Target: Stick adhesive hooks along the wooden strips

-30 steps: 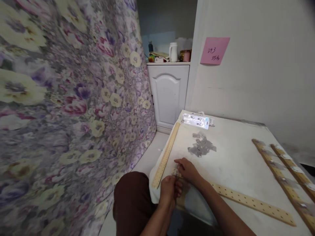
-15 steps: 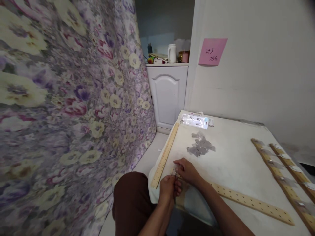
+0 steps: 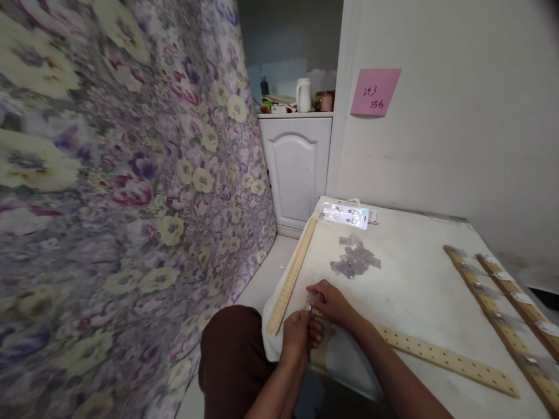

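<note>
Looking through the head view, with 12 o'clock as the far side, one sees both hands meeting at the near edge of the tabletop (image 3: 419, 267). The left hand (image 3: 296, 334) has its fingers curled closed, and their tips grip a small shiny piece (image 3: 310, 309). This piece is at about 1 o'clock from the left fist and about 9 o'clock from the right hand (image 3: 328, 303), whose fingers are bent just beside it; I cannot tell whether they also grip it. From under the hands, a perforated wooden strip (image 3: 445, 355) runs toward 4 o'clock; whether the piece touches it is hidden. Near the hands, at 11 o'clock, lies a second perforated strip (image 3: 292, 278). At 1 to 2 o'clock is a pile of grey packets (image 3: 356, 261), and beyond it a clear package (image 3: 343, 215). Well apart, toward 3 o'clock, two brown strips (image 3: 474, 285) carry small fittings.
</note>
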Tool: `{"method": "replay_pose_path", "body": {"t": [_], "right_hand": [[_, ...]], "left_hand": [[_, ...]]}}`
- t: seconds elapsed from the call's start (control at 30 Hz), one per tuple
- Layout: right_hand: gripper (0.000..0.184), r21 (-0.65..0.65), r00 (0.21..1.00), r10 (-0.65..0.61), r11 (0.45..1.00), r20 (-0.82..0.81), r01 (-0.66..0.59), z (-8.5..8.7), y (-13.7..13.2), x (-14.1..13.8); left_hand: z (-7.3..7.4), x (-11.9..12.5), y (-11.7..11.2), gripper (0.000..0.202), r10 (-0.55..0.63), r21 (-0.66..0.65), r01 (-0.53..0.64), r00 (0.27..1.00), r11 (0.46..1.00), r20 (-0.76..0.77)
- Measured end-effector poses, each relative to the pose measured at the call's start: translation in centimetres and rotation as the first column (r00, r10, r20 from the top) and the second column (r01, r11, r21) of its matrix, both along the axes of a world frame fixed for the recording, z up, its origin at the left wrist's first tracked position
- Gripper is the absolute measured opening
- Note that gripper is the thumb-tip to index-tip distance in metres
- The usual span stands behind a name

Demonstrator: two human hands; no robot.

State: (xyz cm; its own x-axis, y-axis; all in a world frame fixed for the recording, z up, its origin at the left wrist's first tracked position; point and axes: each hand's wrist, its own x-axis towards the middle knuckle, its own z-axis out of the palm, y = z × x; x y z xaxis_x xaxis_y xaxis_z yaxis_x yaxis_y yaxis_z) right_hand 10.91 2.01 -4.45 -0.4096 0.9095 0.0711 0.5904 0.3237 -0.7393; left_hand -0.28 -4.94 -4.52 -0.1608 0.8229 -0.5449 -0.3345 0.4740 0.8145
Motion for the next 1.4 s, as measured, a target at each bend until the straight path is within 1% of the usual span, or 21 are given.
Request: {"method": "replay_pose_path", "body": {"t": [0.37,0.53,0.67,0.83,1.0,1.2,1.4], "right_hand": [[0.040,-0.004,1.000,0.015,1.000,0.002,-0.015,-0.1,0.0,0.0],[0.040,-0.016,1.000,0.014,1.000,-0.006,-0.014,-0.1,0.0,0.0],[0.039,-0.035,1.000,0.009,0.999,-0.019,-0.009,0.0,0.1,0.0],[0.037,-0.072,0.999,-0.016,0.997,-0.046,0.012,0.2,0.1,-0.1],[0.036,-0.112,0.997,-0.034,0.993,-0.074,0.025,0.4,0.3,-0.2],[0.038,-0.138,0.993,-0.041,0.990,-0.108,0.026,0.2,0.4,-0.3],[0.040,-0.114,0.989,-0.023,0.994,-0.147,0.006,0.3,0.4,-0.1]], "left_hand": [[0.0,0.0,0.0,0.014,-0.016,0.002,0.016,1.000,1.000,-0.027],[-0.1,0.0,0.0,0.011,-0.024,-0.002,0.024,0.999,1.000,-0.039],[0.0,0.0,0.1,0.010,-0.030,-0.004,0.030,0.998,1.000,-0.053],[0.0,0.0,0.1,0.015,-0.044,0.008,0.044,0.997,0.999,-0.061],[0.0,-0.2,0.1,0.013,-0.062,0.008,0.062,0.997,0.998,-0.055],[0.1,-0.5,-0.5,0.011,-0.114,0.012,0.115,0.993,0.993,-0.040],[-0.3,-0.7,-1.1,0.016,-0.148,0.026,0.149,0.988,0.988,-0.051]]}}
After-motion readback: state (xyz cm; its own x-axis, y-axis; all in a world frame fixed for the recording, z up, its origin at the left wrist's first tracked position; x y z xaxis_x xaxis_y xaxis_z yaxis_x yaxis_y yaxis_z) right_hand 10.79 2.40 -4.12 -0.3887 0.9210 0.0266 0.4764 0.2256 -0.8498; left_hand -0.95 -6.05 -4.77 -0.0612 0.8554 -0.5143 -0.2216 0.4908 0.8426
